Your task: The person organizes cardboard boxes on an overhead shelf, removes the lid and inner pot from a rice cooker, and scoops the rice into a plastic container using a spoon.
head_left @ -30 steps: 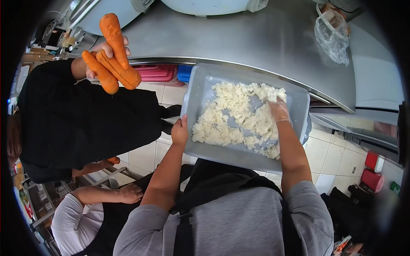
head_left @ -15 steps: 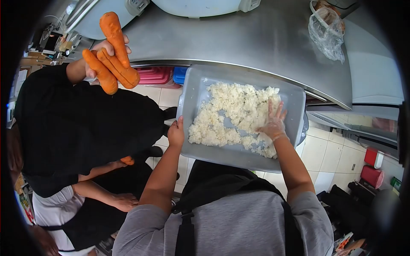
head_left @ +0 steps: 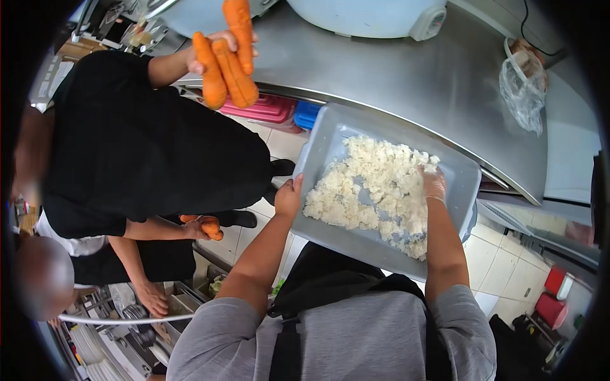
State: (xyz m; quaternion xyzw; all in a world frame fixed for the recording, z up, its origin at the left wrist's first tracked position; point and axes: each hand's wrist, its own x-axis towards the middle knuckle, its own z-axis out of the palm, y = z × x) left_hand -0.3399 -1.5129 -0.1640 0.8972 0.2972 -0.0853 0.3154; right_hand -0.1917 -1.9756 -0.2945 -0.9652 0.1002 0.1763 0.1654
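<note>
A grey plastic tub [head_left: 467, 181] holds a spread layer of cooked white rice [head_left: 375, 171], loose and clumpy, with bare patches of the bottom showing. My left hand [head_left: 289, 197] is closed on the tub's left rim. On my right hand [head_left: 433, 184] is a clear plastic glove. It reaches into the rice at the tub's right side, the fingers pointing down and mostly hidden among the grains. The tub sits tilted against the counter's front edge, in front of my black apron [head_left: 330, 267].
A steel counter [head_left: 381, 76] bears a large white appliance [head_left: 362, 16] and a plastic bag [head_left: 524, 89]. At left, a co-worker in black holds several carrots [head_left: 238, 76] up and another carrot [head_left: 213, 228] lower. Another person bends behind. Lidded pink [head_left: 267, 108] and blue [head_left: 307, 115] boxes stand below.
My right hand's spread fingers have gone down into the rice. The view has shifted, so the tub appears farther right. The co-worker's lower hand with a carrot now shows more fully.
</note>
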